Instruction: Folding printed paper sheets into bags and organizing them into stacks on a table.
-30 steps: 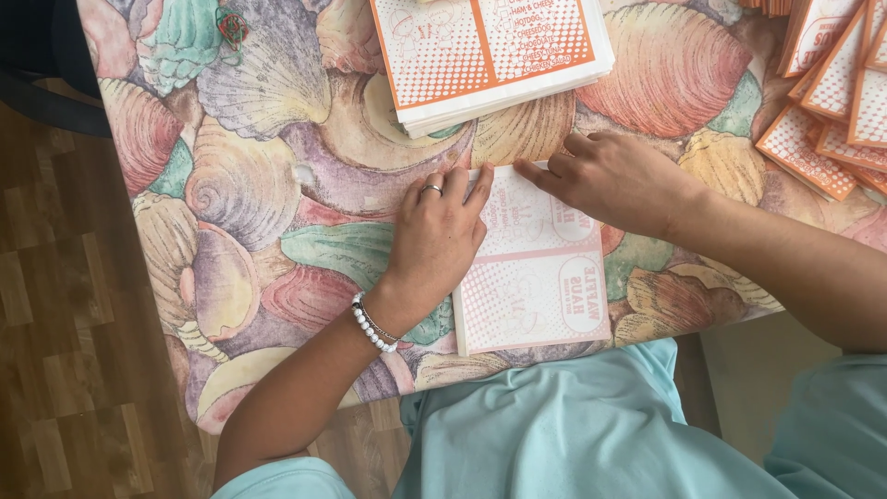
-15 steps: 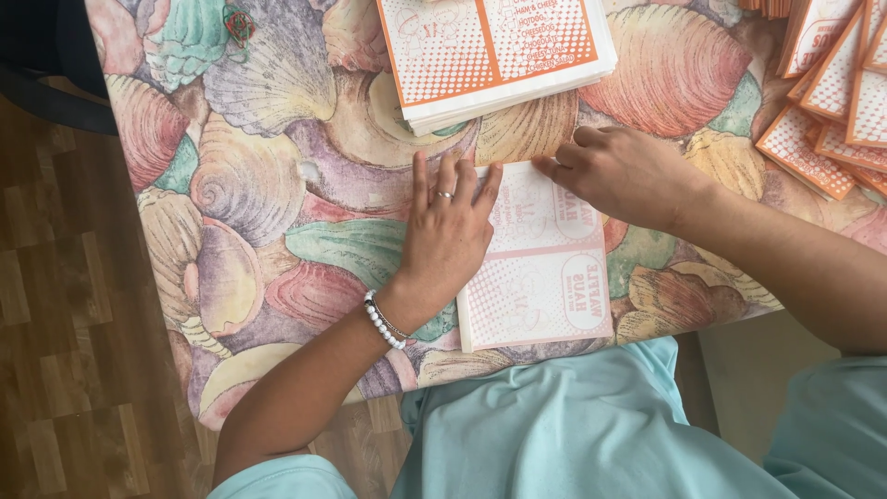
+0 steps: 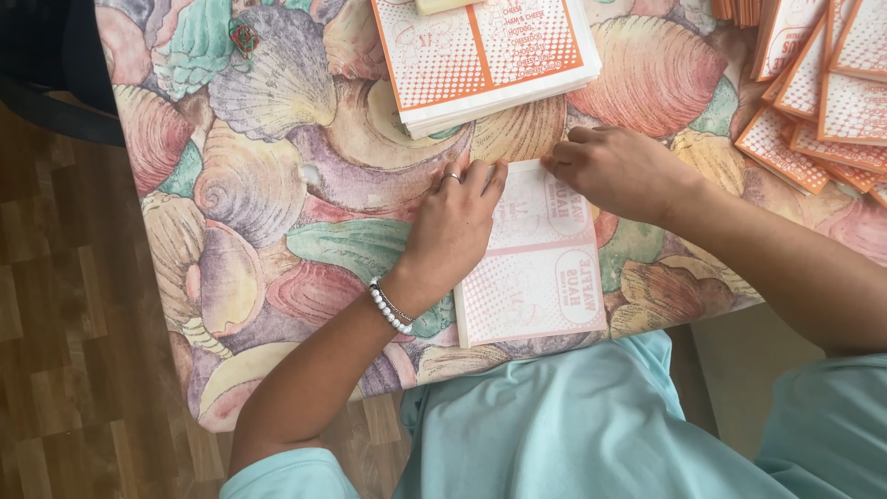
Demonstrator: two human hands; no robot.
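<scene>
A flat white paper sheet with pale pink print [image 3: 540, 277] lies on the shell-patterned tablecloth [image 3: 277, 203] close to the near edge. My left hand [image 3: 457, 222], with a ring and a white bead bracelet, lies flat with its fingers pressing the sheet's upper left part. My right hand [image 3: 619, 171] has its fingers curled, pinching the sheet's top right edge.
A stack of orange-and-white printed paper sheets [image 3: 485, 55] sits just beyond the hands. Several folded orange-and-white pieces [image 3: 818, 92] lie piled at the far right. A small red clip [image 3: 243, 37] rests at the top left. Wooden floor [image 3: 55, 305] lies to the left.
Both hands shifted slightly along the sheet's top edge. The sheet stays flat on the cloth.
</scene>
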